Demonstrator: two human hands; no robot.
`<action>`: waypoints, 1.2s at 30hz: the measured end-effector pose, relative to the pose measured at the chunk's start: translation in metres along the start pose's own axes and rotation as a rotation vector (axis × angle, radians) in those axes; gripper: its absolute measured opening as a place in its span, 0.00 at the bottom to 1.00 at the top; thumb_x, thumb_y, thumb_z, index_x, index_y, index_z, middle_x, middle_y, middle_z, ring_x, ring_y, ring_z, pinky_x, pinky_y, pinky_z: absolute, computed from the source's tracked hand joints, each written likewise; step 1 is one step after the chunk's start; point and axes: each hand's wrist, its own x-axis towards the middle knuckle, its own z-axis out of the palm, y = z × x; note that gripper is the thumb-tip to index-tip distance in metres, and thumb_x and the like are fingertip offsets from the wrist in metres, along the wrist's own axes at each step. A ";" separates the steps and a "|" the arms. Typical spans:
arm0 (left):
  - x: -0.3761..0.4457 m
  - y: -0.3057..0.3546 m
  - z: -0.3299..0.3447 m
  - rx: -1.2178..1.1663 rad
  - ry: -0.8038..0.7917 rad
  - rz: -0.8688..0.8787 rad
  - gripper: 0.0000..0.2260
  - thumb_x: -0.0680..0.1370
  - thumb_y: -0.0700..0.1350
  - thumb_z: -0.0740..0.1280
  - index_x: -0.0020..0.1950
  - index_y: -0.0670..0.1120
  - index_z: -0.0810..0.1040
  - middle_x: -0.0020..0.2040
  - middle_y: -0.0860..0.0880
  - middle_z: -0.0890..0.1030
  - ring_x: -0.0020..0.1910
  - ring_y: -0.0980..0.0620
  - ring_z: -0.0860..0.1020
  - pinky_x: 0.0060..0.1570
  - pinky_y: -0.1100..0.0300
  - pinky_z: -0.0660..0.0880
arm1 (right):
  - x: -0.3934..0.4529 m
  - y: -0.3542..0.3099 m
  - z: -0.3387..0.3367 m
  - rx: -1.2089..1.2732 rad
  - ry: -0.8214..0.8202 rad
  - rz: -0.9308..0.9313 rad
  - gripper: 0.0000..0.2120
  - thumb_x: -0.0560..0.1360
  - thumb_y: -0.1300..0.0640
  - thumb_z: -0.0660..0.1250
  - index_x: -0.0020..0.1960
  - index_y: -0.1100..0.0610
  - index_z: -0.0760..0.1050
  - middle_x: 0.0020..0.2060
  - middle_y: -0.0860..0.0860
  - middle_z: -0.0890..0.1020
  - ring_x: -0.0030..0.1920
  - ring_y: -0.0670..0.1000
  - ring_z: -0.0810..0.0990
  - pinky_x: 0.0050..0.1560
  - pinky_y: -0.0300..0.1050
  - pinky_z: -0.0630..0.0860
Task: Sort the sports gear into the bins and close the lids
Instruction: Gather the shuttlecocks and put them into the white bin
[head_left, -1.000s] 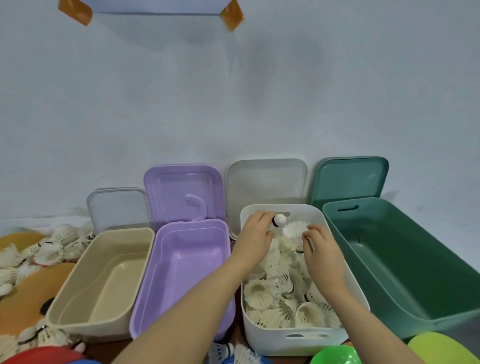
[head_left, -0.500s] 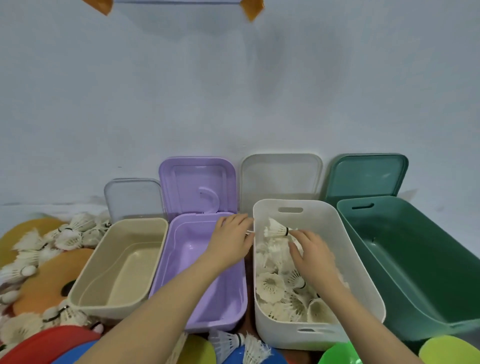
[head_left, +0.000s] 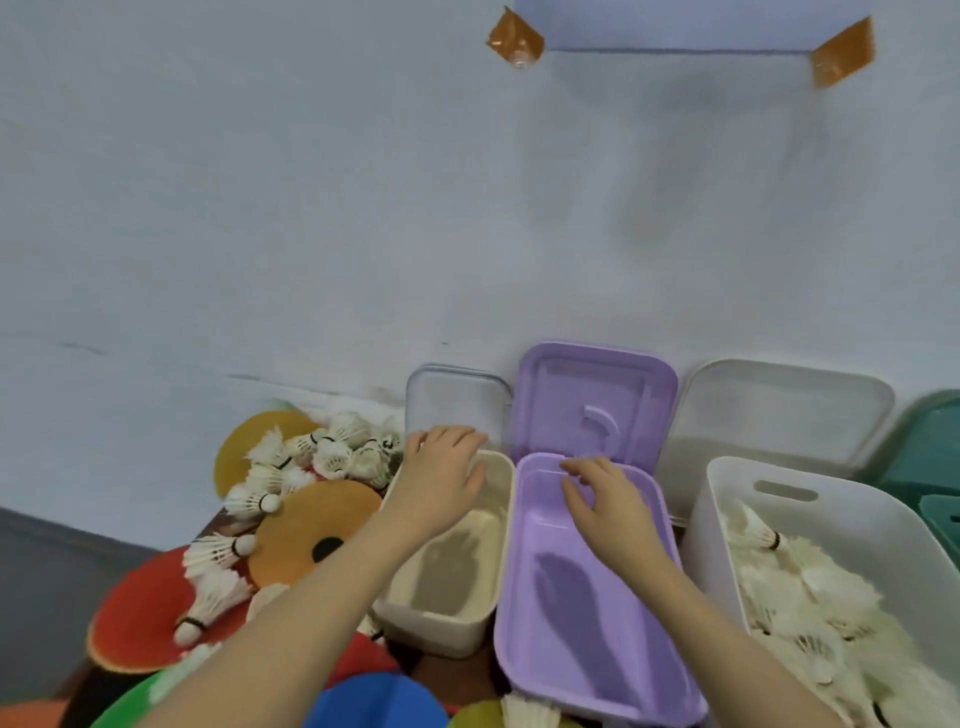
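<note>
No legible writing, brand or label showed on any bin, lid or disc.

Left hand hovered over the far end of the beige bin, fingers loosely spread and slightly bent, holding nothing; fingertips reached toward the clear lid leaning on the wall behind. Contact with that lid could not be told.

Right hand hung above the far half of the purple bin, fingers relaxed, a little curled, apart, gripping nothing. Purple lid stood propped behind its bin.

Loose shuttlecocks lay heaped left of the beige bin, on and among the orange disc and red disc, well clear of the left fingers. More shuttlecocks filled the white bin to the right, apart from the right hand. Its pale lid leaned on the wall. Green bin was only partly in view at the right edge. Blue disc showed at the bottom.
</note>
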 end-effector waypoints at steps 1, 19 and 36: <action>-0.001 -0.019 -0.003 -0.005 -0.011 -0.018 0.21 0.72 0.53 0.54 0.55 0.47 0.80 0.53 0.50 0.81 0.52 0.48 0.79 0.53 0.54 0.64 | 0.007 -0.011 0.013 0.011 -0.027 -0.005 0.11 0.76 0.57 0.63 0.56 0.58 0.78 0.49 0.53 0.80 0.51 0.54 0.78 0.50 0.45 0.71; 0.004 -0.277 0.046 -0.027 -0.183 -0.194 0.21 0.79 0.53 0.60 0.71 0.50 0.67 0.69 0.52 0.67 0.69 0.49 0.62 0.65 0.52 0.54 | 0.121 -0.120 0.238 -0.040 -0.358 -0.022 0.16 0.78 0.54 0.61 0.65 0.56 0.73 0.60 0.51 0.75 0.61 0.51 0.72 0.61 0.44 0.68; 0.019 -0.304 0.088 -0.197 -0.086 -0.244 0.26 0.76 0.53 0.66 0.70 0.44 0.67 0.64 0.47 0.72 0.64 0.46 0.69 0.63 0.53 0.63 | 0.157 -0.118 0.299 -0.331 -0.495 0.029 0.20 0.81 0.53 0.51 0.72 0.54 0.62 0.73 0.48 0.62 0.72 0.51 0.59 0.69 0.50 0.55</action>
